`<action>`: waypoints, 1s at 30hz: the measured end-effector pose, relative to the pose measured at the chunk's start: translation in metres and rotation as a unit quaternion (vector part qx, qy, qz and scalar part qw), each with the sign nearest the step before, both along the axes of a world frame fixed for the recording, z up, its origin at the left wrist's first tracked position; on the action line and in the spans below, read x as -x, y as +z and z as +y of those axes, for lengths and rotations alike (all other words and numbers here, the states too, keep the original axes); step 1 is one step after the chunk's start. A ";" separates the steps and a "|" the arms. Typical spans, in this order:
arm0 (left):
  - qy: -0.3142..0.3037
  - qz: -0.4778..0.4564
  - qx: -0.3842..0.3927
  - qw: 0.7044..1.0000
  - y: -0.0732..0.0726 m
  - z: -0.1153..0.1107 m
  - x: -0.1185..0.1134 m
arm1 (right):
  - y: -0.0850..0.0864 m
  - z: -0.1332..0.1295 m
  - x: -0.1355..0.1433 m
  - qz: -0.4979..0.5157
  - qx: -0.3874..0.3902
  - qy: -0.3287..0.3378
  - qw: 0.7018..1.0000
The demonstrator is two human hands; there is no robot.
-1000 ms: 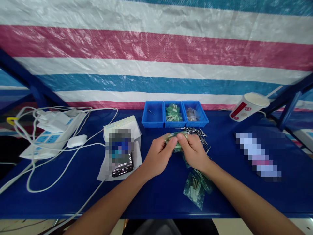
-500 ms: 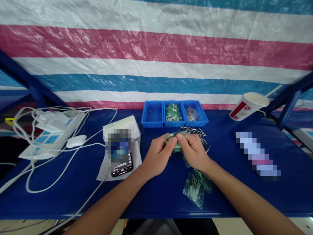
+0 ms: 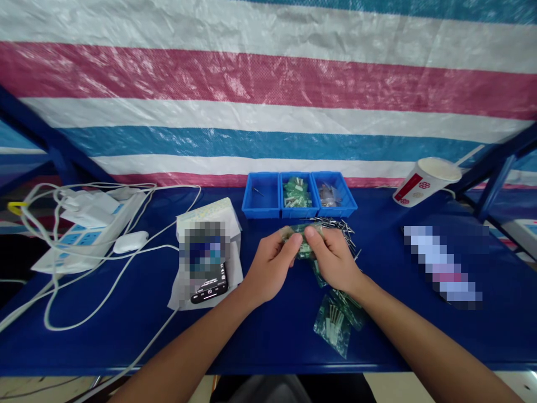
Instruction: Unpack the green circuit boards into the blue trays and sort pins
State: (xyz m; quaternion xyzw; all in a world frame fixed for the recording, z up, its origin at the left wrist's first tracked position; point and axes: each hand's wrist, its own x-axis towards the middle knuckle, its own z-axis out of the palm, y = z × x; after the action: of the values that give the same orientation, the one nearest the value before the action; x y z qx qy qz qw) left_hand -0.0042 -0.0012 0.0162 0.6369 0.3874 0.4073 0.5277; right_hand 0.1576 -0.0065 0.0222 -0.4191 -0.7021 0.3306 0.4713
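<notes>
The table (image 3: 268, 336) in front of me has a smooth, deep-blue top. On its left side sits a white power strip (image 3: 86, 239), tangled in white cables (image 3: 62, 329), with a small rounded white case (image 3: 131, 242) just beside it. Next along lies a spread of white paper (image 3: 234, 274). Near the back edge, three open blue trays (image 3: 262, 214) stand side by side — and right in front of them is a scatter of slim metal fasteners (image 3: 346, 232). Closer to the front edge lie some green plastic bags (image 3: 333, 324), bunched together. Over on the right stands a white-and-red cup (image 3: 423, 187), straw leaning out; nearer lies something long — too blurred to name.
</notes>
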 end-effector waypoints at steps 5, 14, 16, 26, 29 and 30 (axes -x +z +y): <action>-0.002 0.004 0.009 1.000 0.002 0.002 0.000 | -0.003 0.002 0.000 0.012 0.038 -0.026 0.999; 0.005 0.019 -0.009 1.000 0.007 0.003 -0.001 | -0.003 0.002 0.003 0.009 0.052 -0.015 0.998; 0.017 0.016 -0.004 1.000 0.006 0.003 -0.001 | -0.005 0.003 0.003 0.021 0.082 -0.018 0.996; 0.062 0.011 0.015 0.998 0.004 0.005 -0.001 | 0.003 0.013 -0.004 0.233 0.277 0.032 0.932; 0.077 0.010 0.025 0.997 0.005 0.006 -0.001 | 0.006 0.016 -0.006 0.241 0.302 0.015 0.922; 0.081 0.008 0.028 0.996 0.005 0.006 -0.001 | 0.007 0.017 -0.006 0.239 0.303 0.014 0.922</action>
State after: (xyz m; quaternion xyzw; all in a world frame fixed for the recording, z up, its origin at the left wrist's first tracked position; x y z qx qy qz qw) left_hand -0.0028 0.0050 0.0213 0.5917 0.4529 0.4326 0.5076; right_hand 0.1635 0.0102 0.0293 -0.4407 -0.4402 0.6246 0.4711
